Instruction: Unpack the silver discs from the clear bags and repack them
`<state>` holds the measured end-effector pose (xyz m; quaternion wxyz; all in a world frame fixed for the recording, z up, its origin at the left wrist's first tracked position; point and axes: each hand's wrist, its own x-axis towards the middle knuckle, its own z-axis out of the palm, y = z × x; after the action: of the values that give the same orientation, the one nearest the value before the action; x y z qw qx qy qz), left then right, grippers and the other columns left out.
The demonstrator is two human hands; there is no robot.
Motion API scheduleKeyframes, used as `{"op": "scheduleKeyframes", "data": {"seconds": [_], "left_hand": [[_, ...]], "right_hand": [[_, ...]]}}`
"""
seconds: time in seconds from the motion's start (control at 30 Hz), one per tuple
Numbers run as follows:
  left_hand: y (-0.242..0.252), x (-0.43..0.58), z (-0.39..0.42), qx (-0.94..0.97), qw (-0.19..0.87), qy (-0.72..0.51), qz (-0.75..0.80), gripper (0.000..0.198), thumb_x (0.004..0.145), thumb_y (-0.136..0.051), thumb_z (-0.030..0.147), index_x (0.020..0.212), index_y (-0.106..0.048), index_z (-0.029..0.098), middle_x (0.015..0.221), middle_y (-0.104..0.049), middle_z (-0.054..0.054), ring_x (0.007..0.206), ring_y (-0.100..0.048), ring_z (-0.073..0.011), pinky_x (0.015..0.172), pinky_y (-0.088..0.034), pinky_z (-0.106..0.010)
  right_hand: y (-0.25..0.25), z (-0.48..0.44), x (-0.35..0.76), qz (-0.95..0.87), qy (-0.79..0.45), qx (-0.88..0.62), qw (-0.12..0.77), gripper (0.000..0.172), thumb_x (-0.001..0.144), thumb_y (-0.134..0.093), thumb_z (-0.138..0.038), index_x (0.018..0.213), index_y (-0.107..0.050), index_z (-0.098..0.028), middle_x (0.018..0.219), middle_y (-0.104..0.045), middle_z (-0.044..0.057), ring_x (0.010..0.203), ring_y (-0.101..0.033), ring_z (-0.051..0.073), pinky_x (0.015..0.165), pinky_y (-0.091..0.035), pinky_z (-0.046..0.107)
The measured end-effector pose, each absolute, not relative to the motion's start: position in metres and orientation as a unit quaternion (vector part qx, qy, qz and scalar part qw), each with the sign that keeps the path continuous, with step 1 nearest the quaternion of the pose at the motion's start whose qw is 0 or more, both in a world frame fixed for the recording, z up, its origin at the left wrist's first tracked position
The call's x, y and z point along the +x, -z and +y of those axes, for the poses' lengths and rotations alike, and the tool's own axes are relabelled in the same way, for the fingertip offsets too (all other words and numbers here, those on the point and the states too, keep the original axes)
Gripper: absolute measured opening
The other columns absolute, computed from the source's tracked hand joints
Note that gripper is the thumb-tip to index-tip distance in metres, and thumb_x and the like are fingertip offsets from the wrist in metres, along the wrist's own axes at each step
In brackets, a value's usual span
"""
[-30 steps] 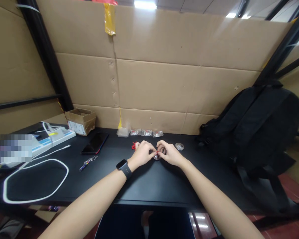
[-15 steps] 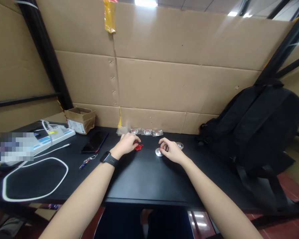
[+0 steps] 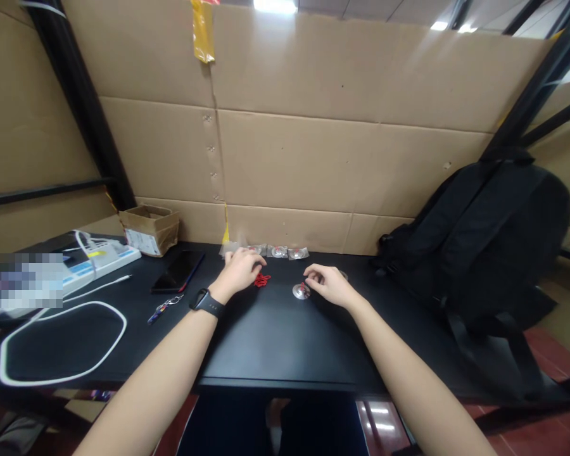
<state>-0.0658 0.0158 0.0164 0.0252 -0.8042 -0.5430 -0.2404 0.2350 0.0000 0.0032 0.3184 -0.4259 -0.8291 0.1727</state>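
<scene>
A small shiny metal disc with a domed middle and a bit of red at its centre, like a finger cymbal (image 3: pixel 301 291), lies on the black table. My right hand (image 3: pixel 330 285) hovers just to its right, thumb and fingers apart and slightly curled, holding nothing. Behind that hand, a second metal disc is almost fully hidden. A bunch of red cord (image 3: pixel 262 280) rests on the tabletop close to my left hand (image 3: pixel 240 271), whose thumb and fingers are spread above and beside it. A black watch (image 3: pixel 206 303) is on my left wrist.
Several clear packets, one a disc packet (image 3: pixel 279 252), line the cardboard wall (image 3: pixel 285 164). To the left are a phone (image 3: pixel 178 271), a keyring (image 3: pixel 164 309), a cardboard box (image 3: pixel 151 229), a power strip (image 3: pixel 83 269) and white cable (image 3: pixel 61 382). A black backpack (image 3: pixel 484 234) stands right.
My right hand has let go of the metal disc and drawn slightly away to the right, so its red centre shows. The second disc is now mostly covered. My left hand has barely moved.
</scene>
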Motion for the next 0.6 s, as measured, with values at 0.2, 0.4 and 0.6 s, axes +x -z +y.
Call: {"op": "scheduleKeyframes", "data": {"seconds": [0.2, 0.4, 0.6], "left_hand": [[-0.041, -0.125, 0.02, -0.648, 0.104, 0.337, -0.675, 0.033, 0.091, -0.046, 0.023, 0.121, -0.06, 0.028, 0.118, -0.071, -0.008, 0.116, -0.052, -0.0297, 0.092, -0.032, -0.045], [-0.029, -0.13, 0.028, -0.654, 0.078, 0.29, -0.695, 0.026, 0.088, -0.05, 0.026, 0.109, -0.065, 0.027, 0.114, -0.072, -0.008, 0.114, -0.053, -0.0314, 0.09, -0.032, -0.045], [-0.024, -0.112, 0.026, -0.694, 0.075, 0.279, -0.659, 0.022, 0.087, -0.052, 0.031, 0.1, -0.069, 0.028, 0.112, -0.072, -0.007, 0.112, -0.053, -0.0329, 0.089, -0.033, -0.047]], "right_hand": [[-0.01, 0.003, 0.255, -0.841, -0.15, -0.425, 0.3, 0.025, 0.082, -0.069, -0.027, 0.106, -0.072, -0.022, 0.096, -0.073, 0.005, 0.082, -0.066, 0.018, 0.069, -0.05, 0.028], [-0.005, 0.0, 0.232, -0.869, -0.105, -0.408, 0.258, 0.016, 0.087, -0.069, -0.035, 0.094, -0.075, -0.022, 0.092, -0.072, 0.006, 0.085, -0.066, 0.02, 0.078, -0.05, 0.032], [0.002, 0.001, 0.225, -0.87, -0.076, -0.415, 0.256, 0.008, 0.087, -0.066, -0.024, 0.082, -0.072, -0.02, 0.089, -0.07, 0.005, 0.085, -0.064, 0.02, 0.081, -0.048, 0.033]]}}
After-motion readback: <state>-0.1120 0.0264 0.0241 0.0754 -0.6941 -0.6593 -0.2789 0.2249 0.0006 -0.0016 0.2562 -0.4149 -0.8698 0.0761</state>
